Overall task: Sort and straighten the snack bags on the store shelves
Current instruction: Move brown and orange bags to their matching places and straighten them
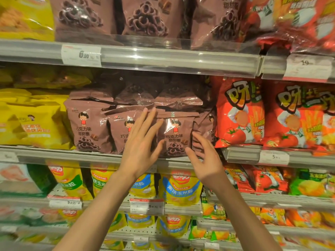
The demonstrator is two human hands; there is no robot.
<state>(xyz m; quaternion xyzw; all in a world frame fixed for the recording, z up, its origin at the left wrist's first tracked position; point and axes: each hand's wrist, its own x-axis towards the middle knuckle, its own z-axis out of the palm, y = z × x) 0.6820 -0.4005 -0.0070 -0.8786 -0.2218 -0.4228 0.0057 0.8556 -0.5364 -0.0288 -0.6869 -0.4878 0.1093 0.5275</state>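
On the middle shelf, left hand [140, 142] lies flat, fingers straight and spread, on upright glossy brown chocolate-ring snack bags [176, 134], long axis vertical, fronts facing near. Right hand [204, 156] hovers just right, fingers loosely curled, holding nothing.

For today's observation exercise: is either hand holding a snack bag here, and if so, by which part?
Nothing is held. The left hand lies with straight fingers against the brown bags; the right hand, fingers loosely curled, hovers beside them with no grip on anything.
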